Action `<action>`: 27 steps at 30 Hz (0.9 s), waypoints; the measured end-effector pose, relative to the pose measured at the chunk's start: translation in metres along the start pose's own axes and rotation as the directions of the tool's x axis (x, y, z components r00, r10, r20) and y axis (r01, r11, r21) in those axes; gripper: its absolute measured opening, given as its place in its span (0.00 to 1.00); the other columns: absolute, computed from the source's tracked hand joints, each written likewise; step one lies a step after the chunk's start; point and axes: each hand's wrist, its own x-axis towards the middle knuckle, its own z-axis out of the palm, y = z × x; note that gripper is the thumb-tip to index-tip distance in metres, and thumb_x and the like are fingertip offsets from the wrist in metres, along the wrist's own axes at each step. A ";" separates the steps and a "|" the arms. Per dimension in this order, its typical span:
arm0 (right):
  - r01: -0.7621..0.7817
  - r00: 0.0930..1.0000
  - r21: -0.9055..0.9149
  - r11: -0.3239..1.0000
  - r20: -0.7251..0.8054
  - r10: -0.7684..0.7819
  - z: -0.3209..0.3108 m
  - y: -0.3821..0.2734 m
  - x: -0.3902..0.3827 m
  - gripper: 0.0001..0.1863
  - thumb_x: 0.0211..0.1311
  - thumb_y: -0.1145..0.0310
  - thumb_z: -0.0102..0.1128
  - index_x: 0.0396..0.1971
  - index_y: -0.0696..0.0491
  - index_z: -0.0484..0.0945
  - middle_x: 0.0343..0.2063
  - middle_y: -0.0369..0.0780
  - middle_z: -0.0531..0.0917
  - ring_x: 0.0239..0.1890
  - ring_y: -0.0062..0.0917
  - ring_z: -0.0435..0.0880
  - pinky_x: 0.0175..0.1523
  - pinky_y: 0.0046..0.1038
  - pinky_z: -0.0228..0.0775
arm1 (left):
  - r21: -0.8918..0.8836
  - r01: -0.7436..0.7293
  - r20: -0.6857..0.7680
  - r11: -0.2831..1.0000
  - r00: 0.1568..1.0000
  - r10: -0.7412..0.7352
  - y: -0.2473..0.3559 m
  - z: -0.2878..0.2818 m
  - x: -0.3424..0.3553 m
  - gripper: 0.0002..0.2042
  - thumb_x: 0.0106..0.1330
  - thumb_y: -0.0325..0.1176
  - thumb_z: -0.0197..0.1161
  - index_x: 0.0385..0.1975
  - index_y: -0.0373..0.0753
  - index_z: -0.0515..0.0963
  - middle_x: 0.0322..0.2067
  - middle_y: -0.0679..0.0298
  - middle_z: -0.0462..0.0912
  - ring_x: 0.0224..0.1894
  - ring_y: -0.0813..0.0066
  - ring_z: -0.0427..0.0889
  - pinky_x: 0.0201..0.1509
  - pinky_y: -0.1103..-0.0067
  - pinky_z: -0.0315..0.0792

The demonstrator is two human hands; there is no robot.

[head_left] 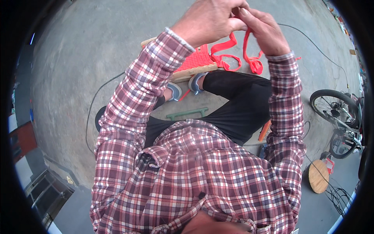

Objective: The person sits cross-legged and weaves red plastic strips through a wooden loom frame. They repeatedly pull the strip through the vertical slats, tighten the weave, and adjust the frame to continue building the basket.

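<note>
My left hand (210, 20) and my right hand (263, 31) are raised together at the top of the view, fingers pinched on a red strap (226, 46). The strap hangs in loops from both hands down toward a wooden frame (194, 72) with red woven webbing (196, 59) across it. The frame lies on the concrete floor just beyond my shoes (175, 91). My plaid sleeves and black trousers fill the middle of the view.
A green metal handle-shaped bar (187, 113) lies on the floor between my legs. A bicycle (339, 113) stands at the right, with a round wooden disc (318, 176) below it. A thin cable (93, 105) curves across the floor at left. An orange tool (264, 130) sits by my right thigh.
</note>
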 end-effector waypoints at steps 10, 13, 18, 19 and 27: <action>-0.130 0.991 0.182 0.975 0.037 0.125 0.031 0.018 0.008 0.17 0.67 0.58 0.44 0.36 0.59 0.72 0.25 0.36 0.76 0.17 0.11 0.59 0.22 0.16 0.56 | -0.177 0.333 0.040 0.926 0.943 -0.331 -0.009 -0.001 -0.015 0.06 0.52 0.24 0.56 0.27 0.29 0.77 0.24 0.50 0.81 0.24 0.63 0.81 0.28 0.77 0.74; -0.182 0.983 0.262 0.948 0.041 0.177 0.030 0.029 0.012 0.16 0.66 0.60 0.46 0.36 0.59 0.72 0.24 0.35 0.76 0.15 0.10 0.58 0.20 0.14 0.52 | -0.286 0.440 0.060 0.851 0.895 -0.443 -0.029 -0.003 -0.009 0.07 0.54 0.28 0.58 0.28 0.31 0.78 0.24 0.56 0.82 0.25 0.65 0.82 0.30 0.76 0.76; -0.366 0.930 -0.007 0.931 -0.040 0.365 0.041 0.086 0.027 0.10 0.62 0.67 0.53 0.33 0.58 0.76 0.21 0.33 0.75 0.12 0.09 0.58 0.15 0.14 0.48 | -0.307 0.555 -0.009 0.773 0.810 -0.586 -0.112 0.007 0.004 0.13 0.52 0.36 0.64 0.30 0.32 0.78 0.23 0.59 0.81 0.23 0.74 0.80 0.31 0.77 0.76; -0.423 0.903 -0.064 0.904 -0.104 0.416 0.046 0.102 0.029 0.09 0.60 0.68 0.54 0.33 0.58 0.77 0.20 0.33 0.75 0.12 0.10 0.59 0.15 0.15 0.48 | -0.238 0.586 -0.009 0.775 0.796 -0.605 -0.128 0.015 -0.002 0.11 0.53 0.36 0.62 0.31 0.34 0.79 0.24 0.58 0.81 0.24 0.73 0.80 0.33 0.77 0.76; -0.429 0.903 -0.405 0.808 -0.160 0.399 0.071 0.175 0.028 0.14 0.55 0.60 0.57 0.26 0.57 0.81 0.23 0.45 0.81 0.27 0.29 0.79 0.36 0.30 0.69 | 0.247 0.700 0.049 0.670 0.681 -0.730 -0.174 0.050 -0.032 0.10 0.54 0.35 0.57 0.34 0.47 0.82 0.36 0.59 0.81 0.40 0.61 0.80 0.46 0.71 0.73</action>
